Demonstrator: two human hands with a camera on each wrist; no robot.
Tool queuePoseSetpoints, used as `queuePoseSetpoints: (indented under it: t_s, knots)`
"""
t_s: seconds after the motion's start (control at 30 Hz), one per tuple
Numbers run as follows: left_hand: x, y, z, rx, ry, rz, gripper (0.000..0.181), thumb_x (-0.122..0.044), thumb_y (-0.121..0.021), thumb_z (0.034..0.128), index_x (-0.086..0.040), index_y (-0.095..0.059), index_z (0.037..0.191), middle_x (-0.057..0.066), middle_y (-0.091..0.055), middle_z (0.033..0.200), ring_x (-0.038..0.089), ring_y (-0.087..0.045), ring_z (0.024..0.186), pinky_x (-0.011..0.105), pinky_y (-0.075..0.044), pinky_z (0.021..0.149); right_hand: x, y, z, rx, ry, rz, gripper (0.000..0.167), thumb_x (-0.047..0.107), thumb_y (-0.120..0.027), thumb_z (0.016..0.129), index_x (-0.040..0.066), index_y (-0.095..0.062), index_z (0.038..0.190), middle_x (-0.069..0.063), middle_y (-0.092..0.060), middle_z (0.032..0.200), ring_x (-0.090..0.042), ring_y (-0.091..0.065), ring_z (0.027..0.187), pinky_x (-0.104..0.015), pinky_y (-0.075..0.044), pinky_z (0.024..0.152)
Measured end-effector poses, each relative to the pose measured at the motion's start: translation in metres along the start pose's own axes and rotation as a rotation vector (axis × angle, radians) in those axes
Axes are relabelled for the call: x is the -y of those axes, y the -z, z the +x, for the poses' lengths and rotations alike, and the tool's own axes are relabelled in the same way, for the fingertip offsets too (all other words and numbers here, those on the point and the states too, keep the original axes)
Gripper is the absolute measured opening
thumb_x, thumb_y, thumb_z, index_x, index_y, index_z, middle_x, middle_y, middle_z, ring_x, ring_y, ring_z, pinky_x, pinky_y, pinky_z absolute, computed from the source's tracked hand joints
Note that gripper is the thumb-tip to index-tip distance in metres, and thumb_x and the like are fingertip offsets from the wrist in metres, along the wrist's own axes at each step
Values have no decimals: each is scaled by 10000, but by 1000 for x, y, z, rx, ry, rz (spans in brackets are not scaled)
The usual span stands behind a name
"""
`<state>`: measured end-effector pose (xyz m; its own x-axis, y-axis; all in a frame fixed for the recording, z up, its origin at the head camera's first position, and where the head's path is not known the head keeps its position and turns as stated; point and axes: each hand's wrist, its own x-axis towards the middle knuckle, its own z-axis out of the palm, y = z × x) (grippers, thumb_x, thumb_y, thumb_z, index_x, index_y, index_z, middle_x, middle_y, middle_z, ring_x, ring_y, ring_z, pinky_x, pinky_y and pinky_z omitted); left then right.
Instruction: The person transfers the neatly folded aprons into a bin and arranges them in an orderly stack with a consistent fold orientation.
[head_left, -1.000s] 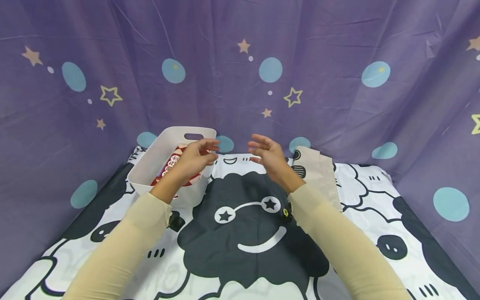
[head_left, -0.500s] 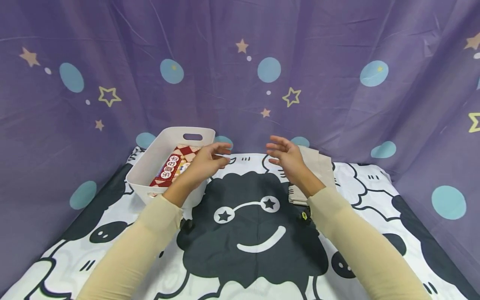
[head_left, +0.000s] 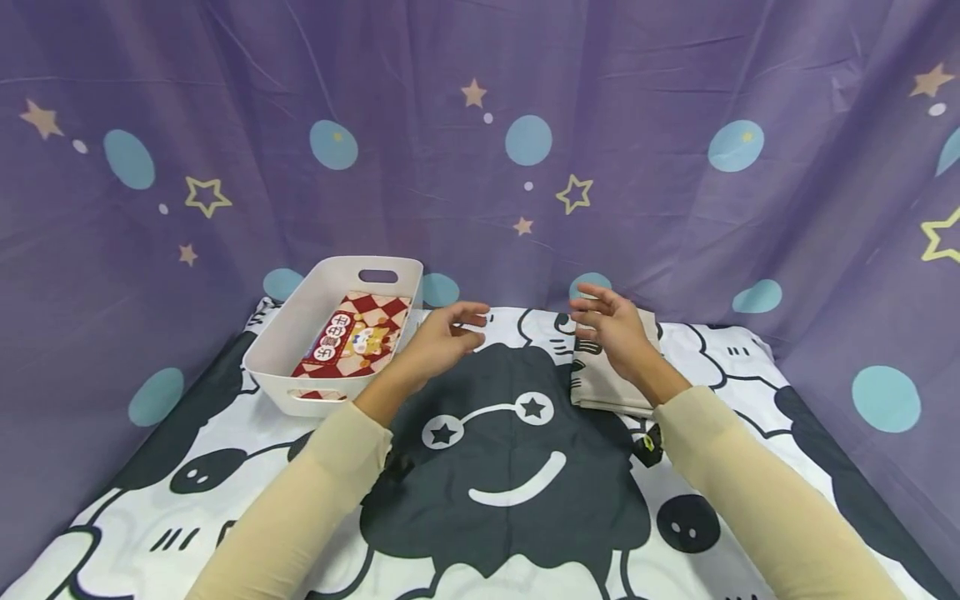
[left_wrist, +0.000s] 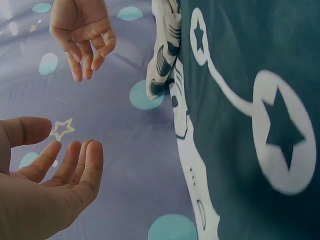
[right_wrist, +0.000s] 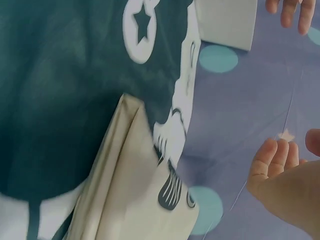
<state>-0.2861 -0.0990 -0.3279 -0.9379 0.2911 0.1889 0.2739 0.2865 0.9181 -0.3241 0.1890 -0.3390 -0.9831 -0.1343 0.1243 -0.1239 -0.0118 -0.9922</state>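
Observation:
My left hand (head_left: 442, 340) hovers above the table just right of a white plastic bin (head_left: 306, 385), its fingers loosely bent around nothing. Inside the bin lies a red and cream checkered packet (head_left: 352, 337) with white round characters and a cartoon animal. My right hand (head_left: 617, 329) is raised over a folded beige cloth (head_left: 603, 379) with dark printed motifs, not visibly touching it. In the right wrist view the folded cloth (right_wrist: 145, 200) shows its stacked layers, apart from the right hand (right_wrist: 287, 180). Both hands hold nothing, as the left wrist view's left hand (left_wrist: 60, 185) also shows.
A white, black and dark grey cartoon-print tablecloth (head_left: 510, 467) covers the table. Behind its far edge hangs a purple curtain (head_left: 420, 208) with stars and blue ovals. The bin stands at the back left, the cloth at the back right.
Both hands have moved to the right and slightly lower. The left hand has moved off from over the bin, uncovering the packet; the right hand has come over the folded cloth.

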Motion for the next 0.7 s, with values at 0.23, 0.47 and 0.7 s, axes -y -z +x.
queuePoseSetpoints:
  t_s: [0.23, 0.47, 0.7]
  knots:
    - [8, -20, 6, 22, 8, -12, 443, 20, -645, 936, -21, -598, 1375, 180, -644, 1280, 314, -663, 1076, 362, -571, 851, -6, 26, -8, -35, 0, -23, 537, -28, -517, 1012, -13, -393, 1534, -15, -622, 1160, -102, -636, 1011, -266, -559, 870]
    - [15, -39, 13, 44, 69, -36, 428, -10, -648, 952, -56, -610, 1376, 154, -659, 1250, 270, -667, 1064, 397, -577, 867, -11, 49, -13, -103, 2, -110, 552, -12, -535, 1004, -8, -395, 1538, 19, -625, 1143, -66, -629, 1004, -261, -571, 859]
    - [24, -57, 19, 105, 158, -113, 394, -48, -622, 992, -62, -603, 1386, 153, -640, 1276, 279, -635, 1165, 444, -568, 927, -19, 68, -15, -207, -12, -179, 519, -14, -526, 994, -15, -442, 1506, 50, -609, 1125, -38, -611, 987, -256, -576, 836]
